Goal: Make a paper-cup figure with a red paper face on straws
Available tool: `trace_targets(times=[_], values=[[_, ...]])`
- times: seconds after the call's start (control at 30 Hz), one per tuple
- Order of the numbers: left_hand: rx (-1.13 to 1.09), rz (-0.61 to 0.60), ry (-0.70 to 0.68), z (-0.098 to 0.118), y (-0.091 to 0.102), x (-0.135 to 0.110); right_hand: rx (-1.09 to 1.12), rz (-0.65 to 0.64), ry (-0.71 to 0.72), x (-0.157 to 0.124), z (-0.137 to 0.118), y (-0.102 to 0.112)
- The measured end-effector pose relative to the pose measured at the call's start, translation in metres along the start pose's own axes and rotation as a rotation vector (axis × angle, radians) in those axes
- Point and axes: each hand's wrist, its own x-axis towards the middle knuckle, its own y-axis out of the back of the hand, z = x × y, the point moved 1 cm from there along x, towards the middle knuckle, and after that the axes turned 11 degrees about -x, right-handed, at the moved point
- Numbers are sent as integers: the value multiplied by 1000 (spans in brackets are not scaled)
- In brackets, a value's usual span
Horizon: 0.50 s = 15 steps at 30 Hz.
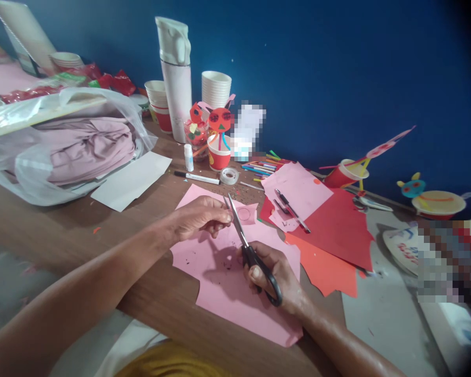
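Note:
My right hand [277, 267] grips black-handled scissors [251, 256], their slightly parted blades pointing away from me. Beside the blades, my left hand [202, 215] pinches a small piece of pink paper [249, 214] with a circle drawn on it. The blades cross in front of this piece; whether they touch it I cannot tell. Beneath both hands lies a large pink sheet [235, 298] with ragged cut edges and dark marks. To its right are red paper [337, 235] and orange paper [325, 264], with another pink sheet [302, 188] and a pen [292, 210] on top.
A plastic bag with folded cloth [90, 146] lies left, near a white sheet [133, 180]. Behind stand a tall flask [176, 78], stacked cups [216, 86], a cup with a red paper face [220, 152], a glue stick [189, 157], a tape roll [230, 176] and a marker [198, 178].

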Motion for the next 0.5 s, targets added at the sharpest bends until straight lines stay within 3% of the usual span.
trace_targets(times=[0.5], values=[[-6,-20,11,-2,5,3,-4,-22,-4,1,5,3]])
